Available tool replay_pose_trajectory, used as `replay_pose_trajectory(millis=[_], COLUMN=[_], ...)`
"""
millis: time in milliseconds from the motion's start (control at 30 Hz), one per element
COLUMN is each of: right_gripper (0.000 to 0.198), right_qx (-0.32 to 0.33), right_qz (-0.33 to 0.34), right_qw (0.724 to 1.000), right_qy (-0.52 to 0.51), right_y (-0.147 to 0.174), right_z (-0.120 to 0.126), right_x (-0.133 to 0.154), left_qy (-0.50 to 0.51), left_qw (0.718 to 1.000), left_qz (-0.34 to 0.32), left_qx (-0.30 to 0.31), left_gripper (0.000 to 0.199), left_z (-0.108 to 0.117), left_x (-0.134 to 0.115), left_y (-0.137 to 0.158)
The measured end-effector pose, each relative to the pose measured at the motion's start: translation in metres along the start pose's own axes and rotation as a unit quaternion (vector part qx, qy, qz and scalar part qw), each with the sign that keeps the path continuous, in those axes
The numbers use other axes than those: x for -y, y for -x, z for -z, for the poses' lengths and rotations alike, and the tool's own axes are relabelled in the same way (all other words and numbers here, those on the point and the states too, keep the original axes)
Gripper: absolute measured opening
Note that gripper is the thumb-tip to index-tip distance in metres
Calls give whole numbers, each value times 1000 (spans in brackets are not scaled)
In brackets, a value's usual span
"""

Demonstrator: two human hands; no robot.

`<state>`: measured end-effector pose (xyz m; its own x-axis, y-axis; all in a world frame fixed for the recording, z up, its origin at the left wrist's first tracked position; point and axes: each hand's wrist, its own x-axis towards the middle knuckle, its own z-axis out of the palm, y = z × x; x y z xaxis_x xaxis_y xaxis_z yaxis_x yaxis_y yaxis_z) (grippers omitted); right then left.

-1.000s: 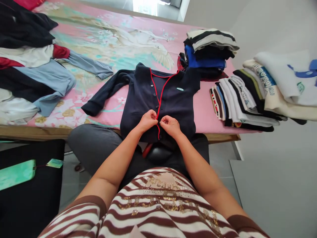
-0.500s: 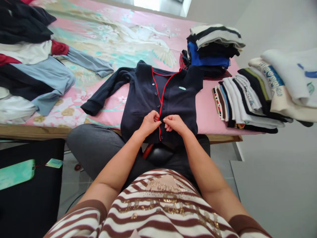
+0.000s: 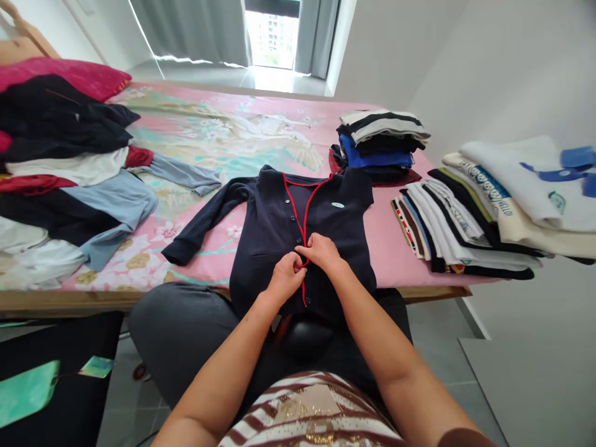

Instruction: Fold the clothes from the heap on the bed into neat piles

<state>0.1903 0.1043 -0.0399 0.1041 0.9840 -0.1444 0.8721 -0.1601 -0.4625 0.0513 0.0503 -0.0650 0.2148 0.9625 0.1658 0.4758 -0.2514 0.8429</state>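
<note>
A navy cardigan with red piping lies front up at the bed's near edge, its lower part hanging over the edge toward my lap. One sleeve stretches out to the left; the other is not visible. My left hand pinches the red-edged front near the lower middle. Just above and to the right, my right hand has its fingers closed on the same front edge, thumb pointing left. Dark buttons show above my hands, and one more sits below them near the hem. Whatever lies between my fingertips is hidden.
Loose clothes are heaped on the bed at the left. Folded clothes stand in a stack at the back right, with a row of folded shirts nearer. A green phone rests on a black surface at lower left.
The view has tilted up, showing more of the window side. My right hand has moved up along the front edge relative to the left, and the edge between them is now bent.
</note>
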Motion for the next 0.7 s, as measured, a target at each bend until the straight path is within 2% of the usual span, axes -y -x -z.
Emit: replay_pose_trajectory(millis=[67,167,233,300,367,433,567,700], right_gripper=[26,12,10,11,14,18,25,25], right_qx=[0,22,25,6,-16,-29,-35,-34], right_qz=[-5,-39,-59,-64,-59,-51,-34,-20], right_qw=[999,984,967,955,943,929,908,891], right_qy=[-44,-170,-245,-290,-326,-366,-416,-453], right_y=[-4,-7,-7,-5,-2,3,9,9], right_z=[-6,-12,-15,-17,-20,-21,-22,-24], right_x=[-10,-22,-26,-29,-31,-35,-39,-39], left_qy=[11,20,1,-59,-150,-219,-260,-291], left_qw=[1000,998,999,998,988,969,938,915], left_qz=[27,63,48,1,-47,-79,-106,-113], left_qx=[10,7,-17,-29,12,87,202,255], left_gripper=[9,7,6,2,14,20,18,17], left_z=[2,9,13,15,15,15,19,28], left_x=[0,-4,-9,-14,-18,-20,-18,-16], left_y=[-2,-12,-26,-45,-67,-87,-115,-130])
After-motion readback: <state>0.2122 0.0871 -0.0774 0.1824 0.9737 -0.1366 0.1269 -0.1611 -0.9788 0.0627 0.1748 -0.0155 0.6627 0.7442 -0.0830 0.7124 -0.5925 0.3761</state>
